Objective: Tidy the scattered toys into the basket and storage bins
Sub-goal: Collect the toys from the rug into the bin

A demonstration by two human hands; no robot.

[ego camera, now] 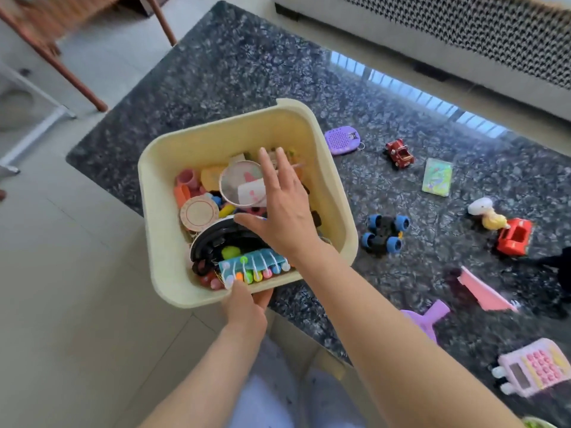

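A cream plastic bin (333,193) sits at the near left corner of a dark speckled table, filled with several small toys, among them a round sieve (238,180) and a teal toy xylophone (253,267). My left hand (245,307) grips the bin's near rim, thumb inside. My right hand (284,208) hovers over the bin's contents with fingers straight and spread, holding nothing. Scattered on the table to the right lie a purple gadget (343,139), a red car (400,153), a monster truck with blue wheels (384,234), a plush duck (488,213) and a red toy vehicle (514,237).
On the table also lie a colourful card (437,177), a pink wedge piece (485,290), a purple scoop (428,316) and a pink toy calculator (531,367). A sofa (463,32) stands beyond the table. A wooden chair leg (61,69) stands at far left on the tiled floor.
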